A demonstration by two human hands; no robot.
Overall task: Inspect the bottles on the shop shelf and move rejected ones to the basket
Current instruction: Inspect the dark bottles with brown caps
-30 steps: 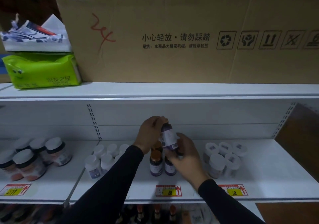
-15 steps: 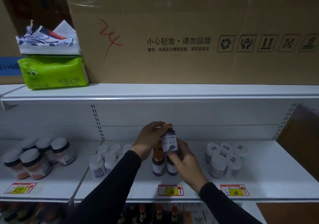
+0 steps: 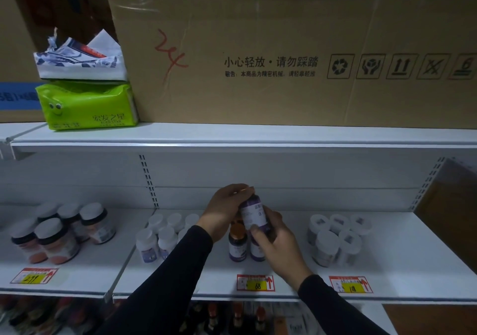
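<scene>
A dark bottle with a purple and white label is held upright above the white shop shelf. My left hand grips its orange cap from above. My right hand holds its lower half, thumb across the label. Beneath them stand two more such bottles with orange caps, partly hidden by my hands. No basket is in view.
White-capped bottles stand to the left, larger jars further left, wrapped white jars to the right. Price tags line the shelf edge. A big cardboard box and a green tissue pack sit on the upper shelf.
The bottle has turned in my hands, showing a different part of its label. My left hand has closed further over the cap. The camera has drifted left.
</scene>
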